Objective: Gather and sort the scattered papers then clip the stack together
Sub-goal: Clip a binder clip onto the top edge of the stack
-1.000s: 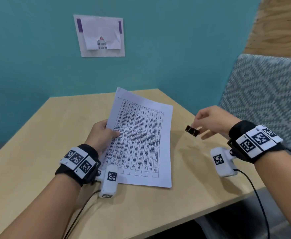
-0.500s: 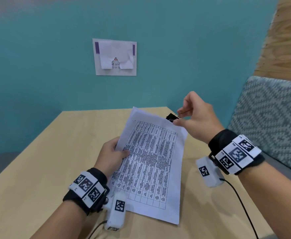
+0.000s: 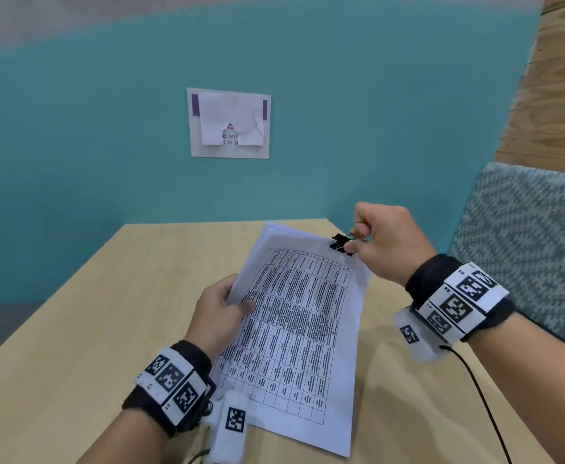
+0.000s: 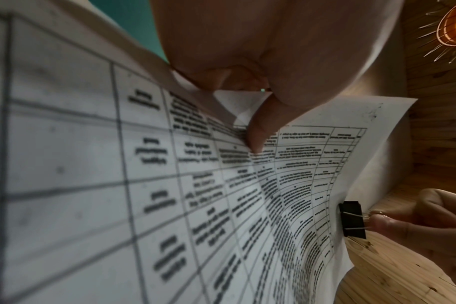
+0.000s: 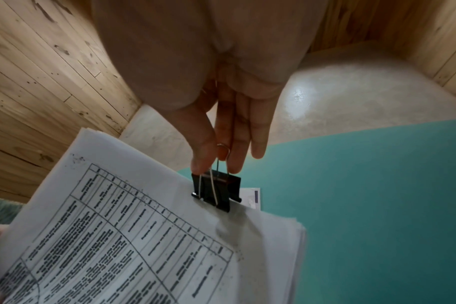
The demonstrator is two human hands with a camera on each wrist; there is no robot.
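A stack of white papers [image 3: 301, 329] printed with a table is held tilted above the wooden table [image 3: 73, 346]. My left hand [image 3: 222, 306] grips the stack's left edge, thumb on the top sheet; the same stack [image 4: 221, 195] fills the left wrist view under that thumb. A black binder clip [image 3: 341, 244] sits on the stack's top edge near the right corner. My right hand [image 3: 379, 242] pinches the clip's wire handles. The clip [image 5: 217, 190] bites the paper edge in the right wrist view, and the clip [image 4: 352, 219] also shows in the left wrist view.
A teal wall stands right behind the table, with a taped paper notice [image 3: 229, 123] on it. A patterned grey-blue seat back [image 3: 535, 236] lies to the right. Cables run from both wrist cameras over the table's near edge.
My right hand carried the binder clip from the right of the stack up to its top edge and set it on the paper. The left hand kept hold of the stack.
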